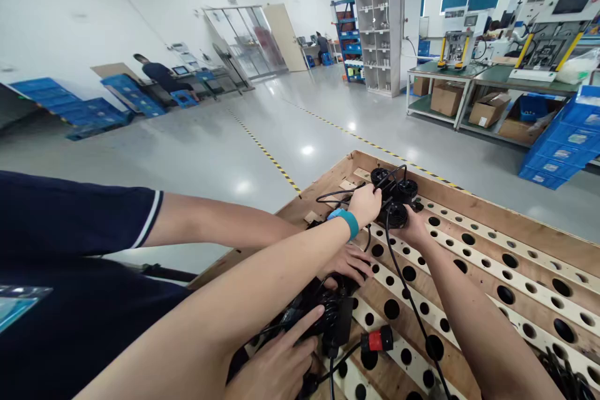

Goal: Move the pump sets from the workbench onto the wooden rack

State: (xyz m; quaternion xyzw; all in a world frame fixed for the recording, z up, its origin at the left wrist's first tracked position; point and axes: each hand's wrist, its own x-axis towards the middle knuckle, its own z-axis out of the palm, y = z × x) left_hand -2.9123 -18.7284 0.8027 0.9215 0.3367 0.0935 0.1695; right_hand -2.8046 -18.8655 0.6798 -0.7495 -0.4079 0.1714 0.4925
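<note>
A cluster of black round ribbed parts with cables [397, 215] lies at the far corner of a wooden crate [529, 231]; I cannot tell their exact kind. My left hand [365, 205], with a teal wristband, is closed on a black part at the cluster's left side. On the near right, my right hand [413, 229] has its fingers around a round black part, from which a black cable [412, 303] runs down toward me. Below my left forearm, a co-worker's hands [349, 262] rest on more black cabled parts [335, 315], beside a black-and-red connector [377, 339].
Perforated wooden slats [462, 237] line the crate. A co-worker in a dark shirt [79, 219] stands close on the left. Blue bins [560, 144] are stacked at right, near workbenches [487, 75] with machines. Black cables [565, 372] lie at the lower right.
</note>
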